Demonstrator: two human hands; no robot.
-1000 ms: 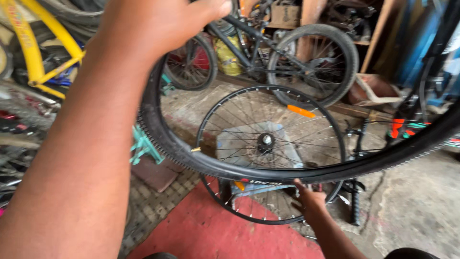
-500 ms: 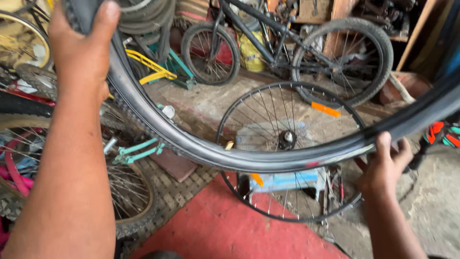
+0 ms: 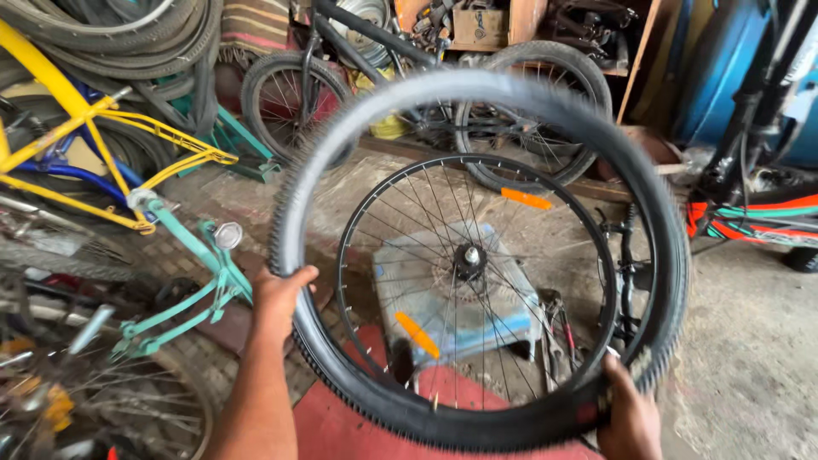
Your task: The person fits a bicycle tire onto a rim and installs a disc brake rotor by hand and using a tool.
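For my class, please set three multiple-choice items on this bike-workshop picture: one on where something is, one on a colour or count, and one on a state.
1. Where is the spoked wheel?
A. hanging on the wall
B. behind the black tyre, seen through its opening
C. in the left hand

2. What colour are the reflectors on its spokes?
A. orange
B. green
C. white

3. How is the black tyre held?
A. lying flat on the floor
B. by one hand only
C. by both hands, off any rim

Answers:
1 B, the wheel shows inside the tyre's ring.
2 A, two orange strips sit among the spokes.
3 C, the left hand grips its left side and the right hand its lower right, with nothing fitted inside it.
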